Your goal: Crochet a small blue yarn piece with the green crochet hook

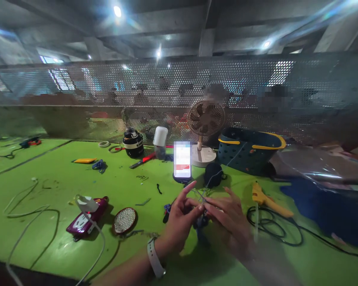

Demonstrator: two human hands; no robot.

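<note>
My left hand (180, 216), with a pale watch band at its wrist, pinches a small dark blue piece of crochet work (200, 222). Its index finger is raised, and a strand of yarn runs near it. Fingers of my right hand (228, 216) meet the left fingertips and close on a thin tool like a crochet hook, mostly hidden by the fingers. A dark ball of yarn (213, 174) sits just beyond my hands, its pale-looking strand leading down to them. Behind my left hand a lit phone (182, 161) stands upright.
A fan (205, 119) and a dark basket (247, 153) stand at the back. To the right lie a yellow glue gun (268, 200), its cord and dark blue cloth (319, 210). Leftward are a purple device (88, 220) with a white cable and a round studded object (124, 221).
</note>
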